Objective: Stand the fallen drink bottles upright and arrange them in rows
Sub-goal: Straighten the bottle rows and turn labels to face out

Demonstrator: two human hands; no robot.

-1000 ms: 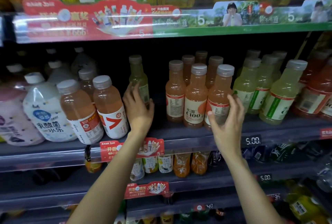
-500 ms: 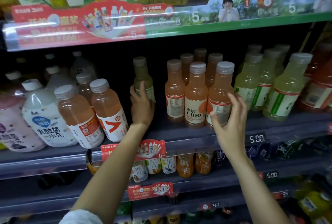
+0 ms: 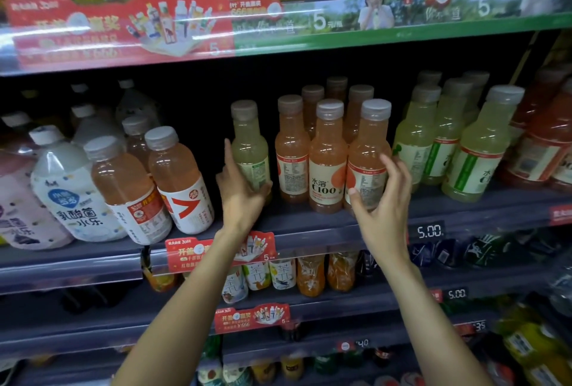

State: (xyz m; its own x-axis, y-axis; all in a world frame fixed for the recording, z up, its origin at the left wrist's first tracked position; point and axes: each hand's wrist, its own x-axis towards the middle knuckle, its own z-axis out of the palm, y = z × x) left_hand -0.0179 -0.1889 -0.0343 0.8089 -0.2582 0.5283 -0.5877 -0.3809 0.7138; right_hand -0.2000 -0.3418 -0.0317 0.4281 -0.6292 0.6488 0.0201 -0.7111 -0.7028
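The lone pale green bottle (image 3: 250, 150) is gripped low on its body by the left hand (image 3: 243, 190), its long axis upright, a gap apart from the pink bottles. The front-right pink bottle (image 3: 368, 156) is clasped by the right hand (image 3: 382, 199), fingers curled around its label; the green rows (image 3: 448, 144) lie well to the right.

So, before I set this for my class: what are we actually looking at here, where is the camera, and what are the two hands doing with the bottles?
There is no machine here. A camera worn on a person's head looks forward and down at shop shelves. The left hand grips a pale green bottle that stands alone on the middle shelf. The right hand curls round the front right orange bottle of an upright group. To the left, two peach bottles lean rather than stand straight. More pale green bottles stand in rows on the right.
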